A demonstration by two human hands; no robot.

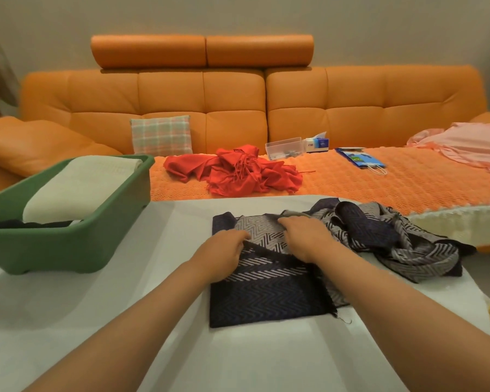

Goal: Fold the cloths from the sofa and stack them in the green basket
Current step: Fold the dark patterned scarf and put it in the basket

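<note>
On the tabletop (159, 278) the left grip (227, 250) pinches a folded edge of the scarf (269, 295) and the right grip (306, 236) clutches its middle, with the basket (54, 247) to the left and a red cloth (238, 174) on the sofa (351, 108).

Navy-grey chevron scarf (269, 290) part-folded flat at grip, rest bunched right; red scarf (235, 171) crumpled beyond; green basket (68, 244) left, folded cream cloth (77, 188) inside.

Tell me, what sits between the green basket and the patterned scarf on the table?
Nothing: the head view shows only bare white table between the basket and the scarf.
</note>
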